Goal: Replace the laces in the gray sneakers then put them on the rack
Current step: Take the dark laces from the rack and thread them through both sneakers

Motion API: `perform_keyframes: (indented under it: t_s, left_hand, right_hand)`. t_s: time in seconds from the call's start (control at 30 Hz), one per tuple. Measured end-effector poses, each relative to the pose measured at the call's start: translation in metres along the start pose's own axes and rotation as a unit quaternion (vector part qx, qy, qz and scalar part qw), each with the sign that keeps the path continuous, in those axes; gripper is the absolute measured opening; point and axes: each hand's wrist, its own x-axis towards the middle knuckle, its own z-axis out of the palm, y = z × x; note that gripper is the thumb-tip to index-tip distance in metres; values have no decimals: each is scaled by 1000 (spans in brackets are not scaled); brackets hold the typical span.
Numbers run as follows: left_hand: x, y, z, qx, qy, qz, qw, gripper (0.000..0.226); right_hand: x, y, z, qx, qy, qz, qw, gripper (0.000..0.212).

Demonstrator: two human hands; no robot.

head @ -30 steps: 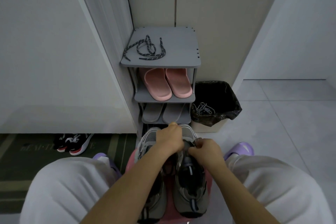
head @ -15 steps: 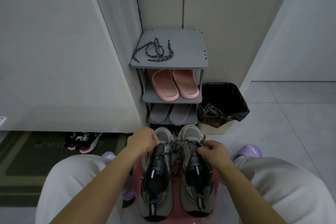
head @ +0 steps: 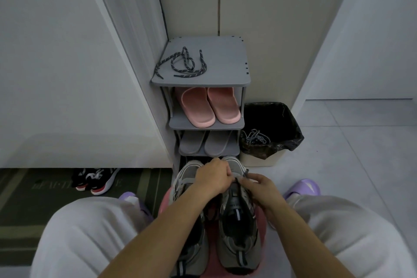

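Observation:
Two gray sneakers stand side by side on a pink stool between my knees: the left sneaker partly under my left forearm, the right sneaker in plain sight. My left hand and my right hand meet over the right sneaker's upper eyelets, both pinching its lace. A dark speckled lace lies loose on the top of the gray rack.
The rack holds pink slippers and gray slippers on lower shelves. A bin with a black bag holding pale laces stands to its right. Black-and-red sneakers sit on a mat at left. Walls close in on both sides.
My left hand has moved right from the left sneaker's side to the right sneaker's laces, meeting my right hand there. The view shifted slightly.

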Motion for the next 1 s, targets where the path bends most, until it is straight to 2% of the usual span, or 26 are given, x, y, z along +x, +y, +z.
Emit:
perform_keyframes:
  t_s: [0.1, 0.23, 0.47, 0.57, 0.67, 0.73, 0.9, 1.0]
  left_hand:
    - [4, 0, 2, 11, -4, -13, 1000, 20]
    - [7, -1, 5, 7, -15, -24, 1000, 30]
    - [4, -3, 11, -15, 4, -33, 999, 35]
    - [4, -5, 12, -26, 12, -31, 999, 30]
    - [3, -7, 13, -37, 20, -32, 999, 27]
    - [3, -8, 12, -41, 22, -35, 998, 28]
    - [1, -5, 13, -42, 23, -41, 998, 28]
    - [-2, -4, 12, -43, 27, -42, 998, 28]
  right_hand:
    - [13, -4, -1, -5, 49, 8, 999, 17]
    - [40, -15, 3, -50, 93, 25, 994, 36]
    - [65, -29, 9, -82, 91, 33, 992, 26]
    - [65, -35, 15, -82, 79, -21, 993, 31]
    - [57, -35, 22, -100, 72, -98, 988, 13]
    - [55, -34, 21, -112, 60, -129, 983, 11]
    - [58, -43, 18, -156, 61, -157, 973, 10]
    - [59, -49, 33, -219, 31, -179, 959, 9]
